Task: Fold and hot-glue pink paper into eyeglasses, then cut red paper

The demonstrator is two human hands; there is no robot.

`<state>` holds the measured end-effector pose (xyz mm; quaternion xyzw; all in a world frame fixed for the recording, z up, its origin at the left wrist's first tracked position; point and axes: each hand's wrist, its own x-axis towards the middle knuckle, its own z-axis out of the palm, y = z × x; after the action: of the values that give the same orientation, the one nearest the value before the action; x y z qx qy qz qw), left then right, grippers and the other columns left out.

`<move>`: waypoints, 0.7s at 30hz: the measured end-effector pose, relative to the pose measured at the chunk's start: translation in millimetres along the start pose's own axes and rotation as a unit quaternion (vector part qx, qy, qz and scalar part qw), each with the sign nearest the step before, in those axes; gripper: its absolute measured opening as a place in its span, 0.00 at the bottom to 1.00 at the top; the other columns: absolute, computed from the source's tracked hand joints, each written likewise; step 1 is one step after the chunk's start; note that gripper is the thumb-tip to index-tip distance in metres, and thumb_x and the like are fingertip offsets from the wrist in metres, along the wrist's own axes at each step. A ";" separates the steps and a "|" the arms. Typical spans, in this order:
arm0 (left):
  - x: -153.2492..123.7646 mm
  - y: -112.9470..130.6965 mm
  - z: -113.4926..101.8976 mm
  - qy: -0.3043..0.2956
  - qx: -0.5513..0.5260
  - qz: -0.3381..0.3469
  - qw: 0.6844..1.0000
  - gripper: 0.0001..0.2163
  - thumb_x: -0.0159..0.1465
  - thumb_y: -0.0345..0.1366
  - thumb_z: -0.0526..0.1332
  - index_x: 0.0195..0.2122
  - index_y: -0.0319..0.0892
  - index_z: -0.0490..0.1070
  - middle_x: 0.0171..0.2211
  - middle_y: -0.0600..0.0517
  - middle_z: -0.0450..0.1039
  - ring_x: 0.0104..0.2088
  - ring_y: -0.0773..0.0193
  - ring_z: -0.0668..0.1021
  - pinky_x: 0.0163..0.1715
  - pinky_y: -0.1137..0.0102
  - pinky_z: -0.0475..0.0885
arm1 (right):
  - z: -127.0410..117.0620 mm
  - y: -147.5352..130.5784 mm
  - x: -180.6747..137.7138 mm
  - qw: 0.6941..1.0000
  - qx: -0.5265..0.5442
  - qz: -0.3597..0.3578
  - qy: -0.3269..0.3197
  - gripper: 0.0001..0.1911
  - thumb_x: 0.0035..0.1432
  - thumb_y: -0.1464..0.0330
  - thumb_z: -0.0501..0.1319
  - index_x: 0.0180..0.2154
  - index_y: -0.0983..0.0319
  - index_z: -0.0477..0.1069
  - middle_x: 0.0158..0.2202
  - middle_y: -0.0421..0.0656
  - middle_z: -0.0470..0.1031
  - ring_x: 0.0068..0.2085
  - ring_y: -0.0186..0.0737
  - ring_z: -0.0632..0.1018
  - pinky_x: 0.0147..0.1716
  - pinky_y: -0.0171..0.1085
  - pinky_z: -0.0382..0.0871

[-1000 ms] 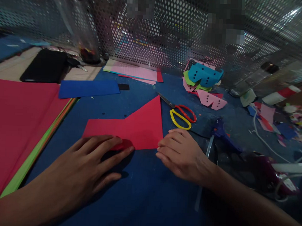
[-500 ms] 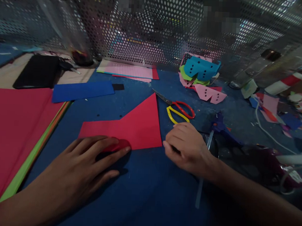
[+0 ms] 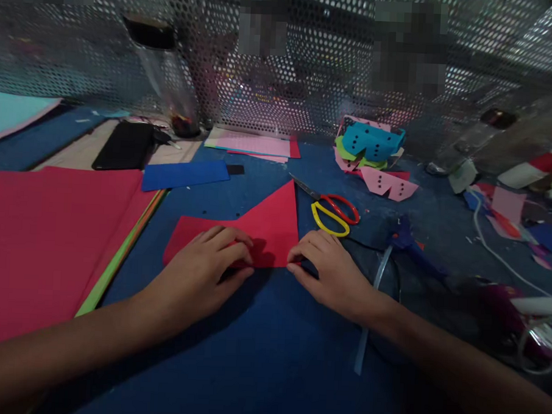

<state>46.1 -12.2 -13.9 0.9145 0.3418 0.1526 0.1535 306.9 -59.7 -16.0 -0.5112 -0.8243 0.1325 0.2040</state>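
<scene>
A folded sheet of red paper [image 3: 275, 222] lies on the blue table, with a peak pointing away from me. My left hand [image 3: 209, 268] rests over its near left part, fingers curled and thumb close to the fingertips at the near edge. At the near right corner, my right hand [image 3: 326, 267] pinches the paper between thumb and fingers. Scissors [image 3: 328, 210] with one red and one yellow handle lie just beyond my right hand, blades spread slightly. The paper under my left palm is hidden.
Large red sheets [image 3: 55, 240] are stacked at left, near a blue strip [image 3: 186, 175] and a black phone [image 3: 125, 145]. Cut paper masks [image 3: 372, 144] sit at the back. A blue glue gun [image 3: 409, 243] and paper scraps [image 3: 509, 208] lie at right, before a perforated metal screen [image 3: 304, 80].
My left hand has slid right along the red paper and its flat fingers have curled. My right hand has come to the paper's corner and pinches it. The view has turned left.
</scene>
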 end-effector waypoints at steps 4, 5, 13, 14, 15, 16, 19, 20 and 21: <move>16.8 10.4 5.2 0.013 0.028 -0.050 0.998 0.07 0.68 0.38 0.61 0.33 0.43 0.70 0.45 0.47 0.73 0.46 0.52 0.73 0.46 0.55 0.71 | -1.4 -1.1 -0.6 1.000 -0.013 -0.002 -0.006 0.03 0.68 0.68 0.61 0.42 0.59 0.73 0.43 0.44 0.74 0.47 0.45 0.71 0.49 0.45 0.62; 18.7 12.0 6.5 0.015 0.036 -0.057 0.998 0.08 0.67 0.38 0.62 0.32 0.43 0.68 0.44 0.48 0.73 0.45 0.52 0.73 0.46 0.55 0.70 | -1.3 -1.3 -0.5 1.000 -0.015 -0.004 -0.006 0.03 0.68 0.68 0.61 0.42 0.59 0.73 0.43 0.44 0.74 0.47 0.45 0.71 0.49 0.45 0.62; 16.8 13.3 9.4 0.018 0.044 -0.064 0.997 0.03 0.66 0.36 0.60 0.39 0.44 0.68 0.46 0.48 0.70 0.48 0.51 0.70 0.48 0.55 0.69 | 1.9 -0.8 1.6 0.999 -0.037 -0.002 -0.006 0.07 0.68 0.66 0.61 0.45 0.60 0.72 0.44 0.45 0.73 0.47 0.47 0.71 0.50 0.45 0.62; 16.6 13.4 8.8 0.017 0.043 -0.064 0.997 0.03 0.66 0.36 0.60 0.39 0.44 0.68 0.46 0.48 0.70 0.48 0.51 0.70 0.47 0.55 0.69 | 2.2 -0.7 1.7 0.999 -0.039 -0.001 -0.006 0.07 0.68 0.65 0.61 0.46 0.60 0.72 0.44 0.45 0.73 0.47 0.47 0.71 0.50 0.45 0.62; 16.5 13.7 8.1 0.016 0.041 -0.065 0.997 0.03 0.66 0.35 0.60 0.39 0.44 0.67 0.47 0.48 0.70 0.48 0.51 0.70 0.47 0.55 0.68 | 2.4 -0.7 1.8 0.999 -0.040 -0.001 -0.007 0.07 0.68 0.65 0.61 0.46 0.60 0.72 0.44 0.45 0.73 0.47 0.47 0.71 0.50 0.45 0.62; 16.5 13.9 7.4 0.014 0.039 -0.066 0.997 0.03 0.66 0.35 0.60 0.39 0.44 0.67 0.47 0.48 0.70 0.48 0.51 0.70 0.47 0.55 0.68 | 2.4 -0.8 2.0 0.999 -0.040 -0.001 -0.007 0.07 0.68 0.65 0.61 0.46 0.60 0.72 0.44 0.45 0.73 0.47 0.47 0.71 0.50 0.45 0.62; 16.2 14.1 5.5 0.008 0.031 -0.063 0.997 0.03 0.65 0.34 0.59 0.40 0.45 0.67 0.47 0.48 0.70 0.48 0.51 0.71 0.46 0.55 0.69 | 2.0 -1.4 2.4 0.999 -0.039 0.000 -0.007 0.07 0.68 0.66 0.61 0.45 0.60 0.72 0.44 0.45 0.73 0.47 0.46 0.71 0.50 0.45 0.62; 16.1 13.8 5.1 0.006 0.028 -0.062 0.998 0.03 0.65 0.34 0.59 0.40 0.45 0.67 0.47 0.48 0.70 0.48 0.51 0.71 0.46 0.55 0.69 | 1.7 -1.6 2.5 0.999 -0.038 0.000 -0.007 0.07 0.68 0.66 0.61 0.45 0.60 0.72 0.44 0.45 0.73 0.47 0.46 0.71 0.50 0.45 0.62; 15.9 13.5 4.7 0.006 0.024 -0.061 0.998 0.04 0.65 0.33 0.59 0.41 0.45 0.67 0.48 0.48 0.69 0.48 0.51 0.71 0.47 0.55 0.69 | 1.4 -1.7 2.5 0.999 -0.038 -0.001 -0.007 0.07 0.68 0.66 0.61 0.45 0.60 0.72 0.44 0.45 0.73 0.47 0.46 0.71 0.50 0.45 0.62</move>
<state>67.1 -12.1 -10.2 0.8947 0.4011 0.1398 0.1382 303.9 -58.2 -16.0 -0.5171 -0.8305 0.1049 0.1788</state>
